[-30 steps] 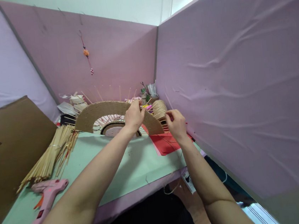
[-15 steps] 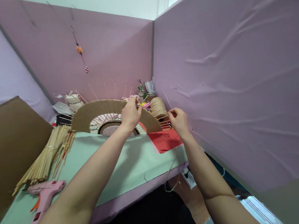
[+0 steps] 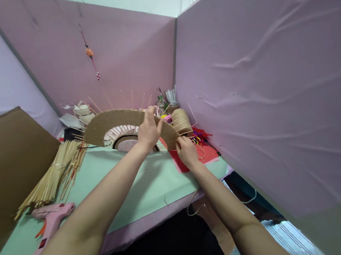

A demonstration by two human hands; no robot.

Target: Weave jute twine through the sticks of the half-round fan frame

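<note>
A brown half-ring of cardboard (image 3: 111,119) stands on the mint-green table cover, with thin wooden sticks radiating from it. Inside its curve is a smaller dark-edged arch with a pale centre (image 3: 126,145). My left hand (image 3: 149,130) grips the right part of the half-ring from the front, thumb and fingers at its upper edge. My right hand (image 3: 186,150) is pinched closed at the half-ring's lower right end; what lies between its fingertips is too small to make out. Loose twine (image 3: 203,152) runs near the right hand and hangs below the table edge.
A twine spool (image 3: 181,121) stands behind the right hand, beside red sheets (image 3: 209,152) and colourful strips (image 3: 201,134). At left lie a bundle of sticks (image 3: 51,172), a pink glue gun (image 3: 53,219) and a large cardboard sheet (image 3: 16,168). Pink partitions rise behind and to the right.
My right hand has moved left, from beside the stick ends to the half-ring's right end, uncovering the colourful strips. My left hand keeps its place on the cardboard.
</note>
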